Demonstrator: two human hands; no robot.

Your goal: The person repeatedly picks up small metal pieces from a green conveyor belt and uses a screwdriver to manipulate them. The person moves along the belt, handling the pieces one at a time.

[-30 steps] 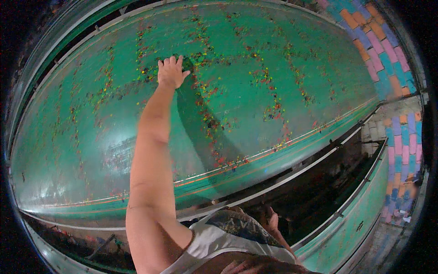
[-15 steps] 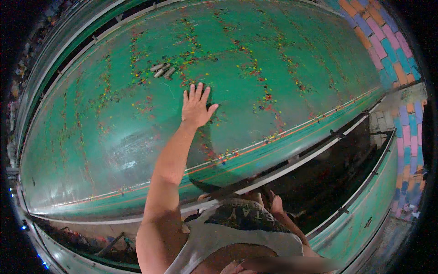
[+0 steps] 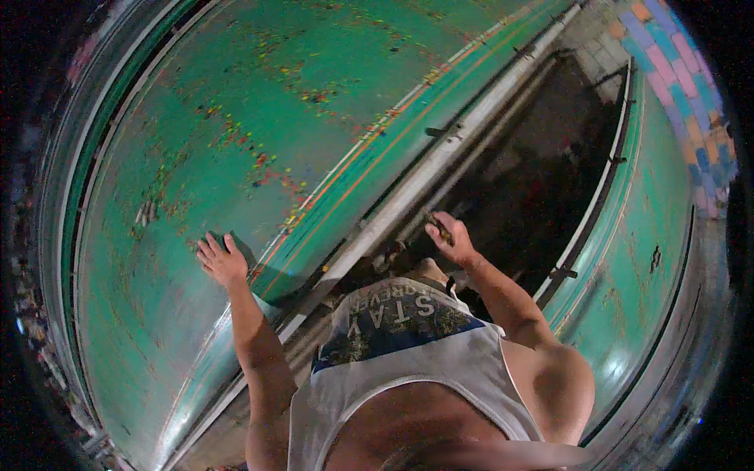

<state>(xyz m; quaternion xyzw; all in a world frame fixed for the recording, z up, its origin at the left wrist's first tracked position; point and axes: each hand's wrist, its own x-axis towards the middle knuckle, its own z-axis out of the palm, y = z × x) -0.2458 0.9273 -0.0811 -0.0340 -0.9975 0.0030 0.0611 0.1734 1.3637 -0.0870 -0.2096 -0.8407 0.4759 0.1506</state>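
My left hand (image 3: 223, 259) is spread open, palm down, at or just above a broad green surface (image 3: 157, 290). I cannot tell whether it touches. Small red, yellow and dark bits (image 3: 263, 161) are strewn over this surface in rough lines. Beyond my fingertips lie a few short, greyish rod-like pieces (image 3: 146, 213), close together. My right hand (image 3: 450, 238) is held over the dark gap beside the surface, its fingers curled around something small, dark and yellowish. What that is does not show clearly.
A pale metal rail (image 3: 377, 231) runs along the green surface's near edge. Right of it lies a dark gap (image 3: 518, 180), bounded by a second green surface (image 3: 640, 235). Multicoloured paving bricks (image 3: 683, 78) are at the far right.
The view has swung to the right, so the surface shows farther left. My left hand now sits closer to my body. My right hand, low by my body before, has come up over the gap.
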